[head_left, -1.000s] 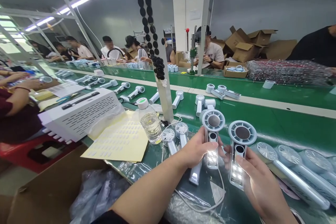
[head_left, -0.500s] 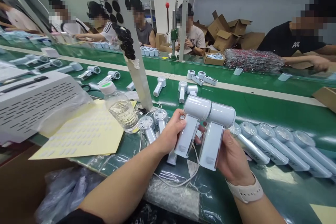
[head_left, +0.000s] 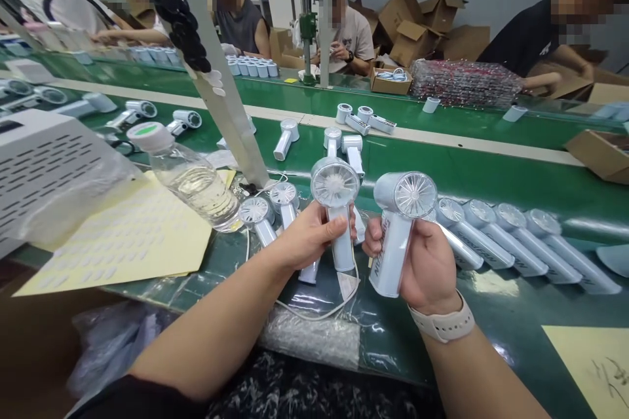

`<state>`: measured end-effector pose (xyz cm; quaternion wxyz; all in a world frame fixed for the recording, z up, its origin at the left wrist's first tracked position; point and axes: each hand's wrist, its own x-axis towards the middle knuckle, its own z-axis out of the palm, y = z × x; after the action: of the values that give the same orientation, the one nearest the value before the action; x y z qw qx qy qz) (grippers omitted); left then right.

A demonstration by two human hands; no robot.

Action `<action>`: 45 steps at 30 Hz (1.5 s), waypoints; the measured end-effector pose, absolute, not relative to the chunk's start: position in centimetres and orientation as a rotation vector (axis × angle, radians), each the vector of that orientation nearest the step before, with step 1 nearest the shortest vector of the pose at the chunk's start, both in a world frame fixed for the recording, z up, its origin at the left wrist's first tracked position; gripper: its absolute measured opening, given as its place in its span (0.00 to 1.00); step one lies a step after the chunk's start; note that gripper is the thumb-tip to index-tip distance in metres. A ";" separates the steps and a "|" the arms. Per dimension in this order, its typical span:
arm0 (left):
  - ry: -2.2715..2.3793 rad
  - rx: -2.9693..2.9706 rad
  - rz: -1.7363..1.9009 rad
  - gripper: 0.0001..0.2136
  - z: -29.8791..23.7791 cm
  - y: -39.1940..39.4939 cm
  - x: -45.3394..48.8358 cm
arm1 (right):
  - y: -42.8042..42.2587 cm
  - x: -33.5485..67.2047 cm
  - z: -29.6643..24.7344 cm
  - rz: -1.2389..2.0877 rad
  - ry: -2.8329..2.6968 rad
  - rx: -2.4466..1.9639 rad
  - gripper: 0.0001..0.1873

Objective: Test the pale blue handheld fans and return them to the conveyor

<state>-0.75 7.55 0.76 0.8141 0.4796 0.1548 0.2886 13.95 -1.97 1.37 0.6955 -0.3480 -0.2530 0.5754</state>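
Two light-blue handheld fans are held upright above the green bench, one in each hand. My left hand (head_left: 314, 232) is closed around the handle of the left fan (head_left: 336, 184), whose round grille faces me. Around the right fan (head_left: 393, 255) my right hand (head_left: 430, 265) is wrapped; lettering runs down its handle and its grille points to the right. The two fans are apart. Just left of my left hand, more fans (head_left: 256, 211) lie on the bench near a white cable (head_left: 319, 318).
A row of fans (head_left: 496, 236) lies at right. To the left are a clear bottle (head_left: 191, 177), a yellow sticker sheet (head_left: 122, 236) and a grey vented box (head_left: 54, 163). A slanted post (head_left: 221, 105) rises ahead. Several co-workers sit across the conveyor belt (head_left: 432, 163).
Both fans have been turned, so their grilles now show instead of their plain sides. They have moved apart from their side-by-side contact. The camera view has shifted.
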 end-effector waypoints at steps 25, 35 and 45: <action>0.314 1.218 0.636 0.34 0.5 8.4 -1.1 | -1.7 14.0 1.6 1.022 -0.332 -0.935 0.13; 0.370 1.229 0.609 0.32 0.7 8.0 -1.2 | -1.6 14.1 0.8 1.019 -0.394 -0.943 0.09; 0.189 1.891 1.050 0.11 2.0 7.8 -1.8 | -3.9 14.7 2.3 0.618 -1.211 -0.968 0.25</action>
<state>-1.78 7.76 2.00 0.4664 0.7704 0.0772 0.4279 14.67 -3.86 2.25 0.6715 -0.4297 -0.5377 0.2745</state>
